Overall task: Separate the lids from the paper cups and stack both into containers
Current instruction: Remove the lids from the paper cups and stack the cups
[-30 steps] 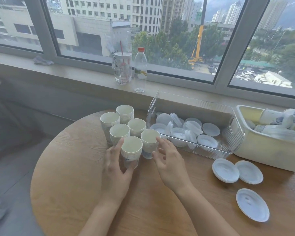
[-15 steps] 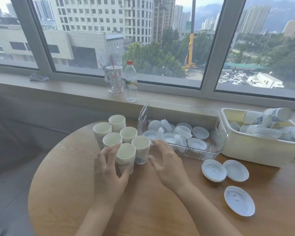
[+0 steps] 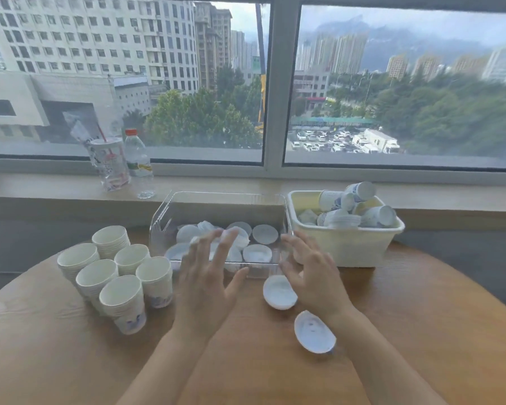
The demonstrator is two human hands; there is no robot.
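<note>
1. Nothing readable anywhere, honestly.
2. Blue print on the paper cups, but too blurred to make out as words.
3. Green and yellow label on the water bottle: no legible letters.
4. Red and dark markings on the plastic drink cup: smeared, unreadable.
5. Green sign on the crane outside: illegible.
</note>
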